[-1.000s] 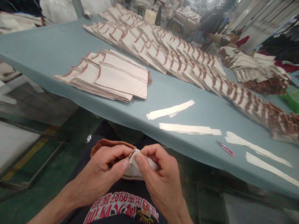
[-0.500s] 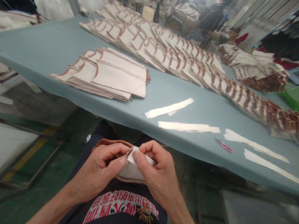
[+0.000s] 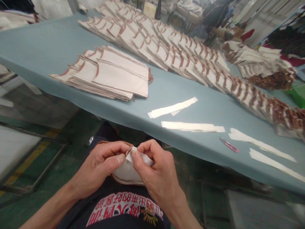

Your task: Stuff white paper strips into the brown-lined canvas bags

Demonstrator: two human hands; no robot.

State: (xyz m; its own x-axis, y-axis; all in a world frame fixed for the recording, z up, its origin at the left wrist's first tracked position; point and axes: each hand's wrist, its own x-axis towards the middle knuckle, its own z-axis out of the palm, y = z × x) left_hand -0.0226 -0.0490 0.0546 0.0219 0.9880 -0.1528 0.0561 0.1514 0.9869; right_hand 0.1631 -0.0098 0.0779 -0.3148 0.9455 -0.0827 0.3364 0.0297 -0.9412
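Low in the head view, over my lap, a white fabric piece with brown edging (image 3: pixel 128 174) is held between both hands. My left hand (image 3: pixel 108 160) pinches its brown edge between thumb and fingers. Close beside it, my right hand (image 3: pixel 152 162) pinches a small white strip (image 3: pixel 130 156) against that edge, thumb on top. The fingertips of the two hands are almost touching. My right hand hides part of the fabric, and the far end of the strip is hidden too.
On the blue-green table (image 3: pixel 95 109) lie a stack of cream pieces (image 3: pixel 121 74), long overlapping rows of similar pieces (image 3: pixel 171 57), white strips (image 3: pixel 193 126) and pink thread snips (image 3: pixel 229 145). The table edge runs just beyond my hands. A green object (image 3: pixel 296 95) is at right.
Both hands have shifted slightly left and up in the view with the fabric, still pinching it. The small white strip remains under my right thumb.
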